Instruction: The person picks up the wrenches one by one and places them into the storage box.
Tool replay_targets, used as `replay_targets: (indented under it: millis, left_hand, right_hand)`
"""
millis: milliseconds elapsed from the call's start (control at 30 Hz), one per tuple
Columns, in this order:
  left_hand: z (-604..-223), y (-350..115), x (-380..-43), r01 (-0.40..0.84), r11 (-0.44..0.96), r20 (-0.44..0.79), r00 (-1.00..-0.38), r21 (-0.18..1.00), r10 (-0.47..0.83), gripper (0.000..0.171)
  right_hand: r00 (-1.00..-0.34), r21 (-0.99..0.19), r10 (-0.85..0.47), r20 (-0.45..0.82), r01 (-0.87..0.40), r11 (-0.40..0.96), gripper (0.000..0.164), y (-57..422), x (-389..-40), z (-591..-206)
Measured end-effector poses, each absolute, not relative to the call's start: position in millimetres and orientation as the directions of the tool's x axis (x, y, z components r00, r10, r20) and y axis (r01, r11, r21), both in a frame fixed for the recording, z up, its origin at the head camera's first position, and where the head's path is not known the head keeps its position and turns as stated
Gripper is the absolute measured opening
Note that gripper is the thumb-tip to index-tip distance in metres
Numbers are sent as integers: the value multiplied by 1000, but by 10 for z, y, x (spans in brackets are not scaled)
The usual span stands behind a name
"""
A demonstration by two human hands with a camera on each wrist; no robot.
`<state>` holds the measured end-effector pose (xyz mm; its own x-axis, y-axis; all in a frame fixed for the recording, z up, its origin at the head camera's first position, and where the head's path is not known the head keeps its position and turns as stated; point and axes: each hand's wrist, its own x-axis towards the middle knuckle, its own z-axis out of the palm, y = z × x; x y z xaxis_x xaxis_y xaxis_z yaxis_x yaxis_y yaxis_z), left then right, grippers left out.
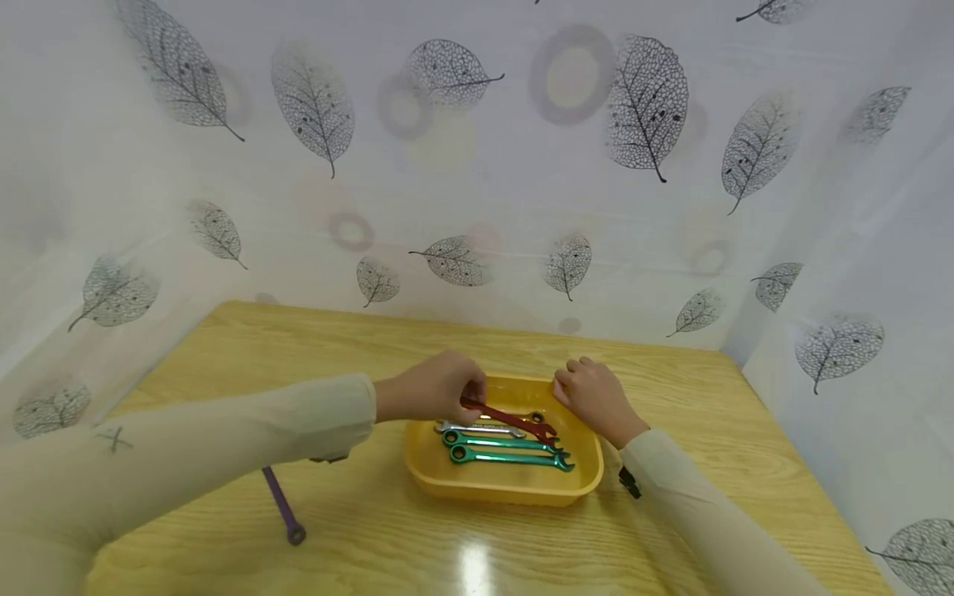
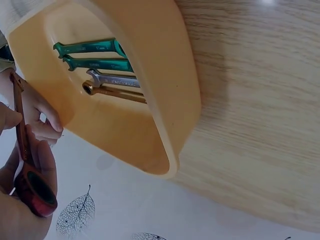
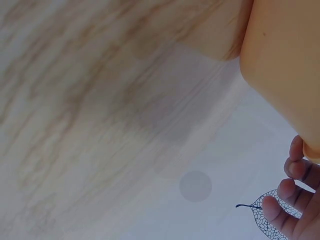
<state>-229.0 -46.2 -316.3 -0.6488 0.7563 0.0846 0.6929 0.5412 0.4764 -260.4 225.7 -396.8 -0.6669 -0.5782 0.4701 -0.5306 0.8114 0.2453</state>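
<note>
My left hand (image 1: 438, 387) holds a red combination wrench (image 1: 516, 419) over the yellow plastic tray (image 1: 507, 495). In the left wrist view, its ring end (image 2: 36, 192) lies by my fingers. At the tray's back right corner, my right hand (image 1: 596, 399) grips the rim; the right wrist view shows a fingertip (image 3: 296, 147) right at the edge. Inside the tray lie two green wrenches (image 1: 514, 458), a silver wrench (image 2: 116, 80) and a gold-coloured wrench (image 2: 120, 94), roughly side by side.
A purple wrench (image 1: 283, 507) lies on the wooden table (image 1: 358, 530) left of the tray, partly hidden by my left sleeve (image 1: 298, 422). White sheeting (image 1: 507, 199) with a leaf print hangs behind and at both sides of the table.
</note>
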Motion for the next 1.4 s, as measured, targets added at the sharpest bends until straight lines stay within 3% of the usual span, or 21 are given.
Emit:
replay_targets:
  millis: [1033,1400]
  left_hand:
    - [-3348,33,-2294,689,565,-77,-601,453,795,16]
    - [-3485,136,-2324,730,550,-53,-582,406,812,24]
  right_hand:
    - [-637,275,-590,497,-529,803,20,2268,-2612,-3991]
    - [-641,280,-590,491,-525,803,20,2267,-2609,-3990]
